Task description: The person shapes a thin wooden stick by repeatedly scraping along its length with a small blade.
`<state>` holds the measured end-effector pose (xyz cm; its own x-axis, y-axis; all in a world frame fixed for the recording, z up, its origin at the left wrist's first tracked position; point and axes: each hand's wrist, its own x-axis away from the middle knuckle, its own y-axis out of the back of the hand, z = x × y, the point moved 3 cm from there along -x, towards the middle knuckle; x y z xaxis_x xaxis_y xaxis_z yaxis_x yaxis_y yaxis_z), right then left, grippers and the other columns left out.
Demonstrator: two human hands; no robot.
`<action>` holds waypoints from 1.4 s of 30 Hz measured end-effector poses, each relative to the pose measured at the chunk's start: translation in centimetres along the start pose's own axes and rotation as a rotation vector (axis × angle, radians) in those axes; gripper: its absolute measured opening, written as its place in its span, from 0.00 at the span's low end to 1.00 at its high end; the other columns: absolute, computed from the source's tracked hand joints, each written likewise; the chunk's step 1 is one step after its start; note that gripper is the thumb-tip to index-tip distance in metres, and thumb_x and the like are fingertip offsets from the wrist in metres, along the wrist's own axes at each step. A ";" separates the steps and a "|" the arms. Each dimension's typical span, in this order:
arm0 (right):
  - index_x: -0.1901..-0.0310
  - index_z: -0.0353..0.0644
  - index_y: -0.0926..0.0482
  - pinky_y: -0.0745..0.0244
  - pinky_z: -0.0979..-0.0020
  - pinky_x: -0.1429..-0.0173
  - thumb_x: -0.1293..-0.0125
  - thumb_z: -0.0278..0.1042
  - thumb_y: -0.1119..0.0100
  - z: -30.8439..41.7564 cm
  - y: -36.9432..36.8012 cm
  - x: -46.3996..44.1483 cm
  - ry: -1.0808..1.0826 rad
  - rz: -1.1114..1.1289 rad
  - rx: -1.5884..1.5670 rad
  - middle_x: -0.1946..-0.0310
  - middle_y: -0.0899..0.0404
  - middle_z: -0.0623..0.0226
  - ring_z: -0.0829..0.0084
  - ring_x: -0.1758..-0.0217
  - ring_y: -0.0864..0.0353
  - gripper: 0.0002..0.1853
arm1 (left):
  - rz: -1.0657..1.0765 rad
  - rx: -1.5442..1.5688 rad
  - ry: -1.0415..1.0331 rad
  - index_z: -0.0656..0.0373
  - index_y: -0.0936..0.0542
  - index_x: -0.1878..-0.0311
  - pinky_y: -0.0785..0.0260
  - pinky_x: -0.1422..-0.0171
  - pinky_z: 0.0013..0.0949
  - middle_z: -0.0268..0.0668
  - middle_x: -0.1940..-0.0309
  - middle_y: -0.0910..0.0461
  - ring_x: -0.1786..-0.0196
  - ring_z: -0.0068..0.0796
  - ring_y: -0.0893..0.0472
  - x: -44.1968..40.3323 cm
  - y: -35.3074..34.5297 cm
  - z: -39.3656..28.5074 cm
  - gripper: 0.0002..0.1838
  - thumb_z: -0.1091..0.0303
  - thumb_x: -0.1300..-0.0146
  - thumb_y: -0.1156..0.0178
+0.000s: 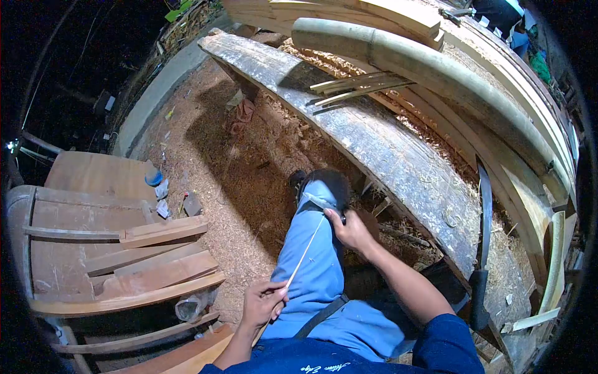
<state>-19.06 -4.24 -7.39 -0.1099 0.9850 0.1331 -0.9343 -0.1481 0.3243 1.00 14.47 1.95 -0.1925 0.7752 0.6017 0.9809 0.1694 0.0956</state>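
Observation:
My left hand pinches a thin bamboo strip above my blue-trousered thigh. The strip runs up from those fingers toward my right hand, which is closed around the dark handle of a small knife. Its pale blade lies over my knee, close to the strip's upper end; whether blade and strip touch I cannot tell. On the weathered plank bench ahead rest several split bamboo strips. A machete with a black handle lies along the bench's right end.
A thick bamboo pole lies beyond the bench beside long wooden boards. To my left stands a wooden chair with wood pieces on it. Shavings cover the ground. A blue-capped item sits near the chair.

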 end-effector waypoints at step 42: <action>0.79 0.24 0.21 0.24 0.50 0.69 0.35 0.61 0.42 3.3 1.1 0.7 0.131 0.219 0.225 0.84 0.25 0.36 0.41 0.78 0.20 0.37 | -0.010 -0.060 -0.148 0.65 0.23 0.40 0.38 0.83 0.21 0.42 0.70 0.16 0.84 0.15 0.29 -7.2 -6.5 -4.6 0.16 0.72 0.27 0.47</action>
<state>-19.04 -4.03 -3.88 -0.3564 0.9283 0.1057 -0.7866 -0.3592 0.5022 -3.88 5.01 0.61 -0.1999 0.8558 0.4771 0.9780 0.1443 0.1509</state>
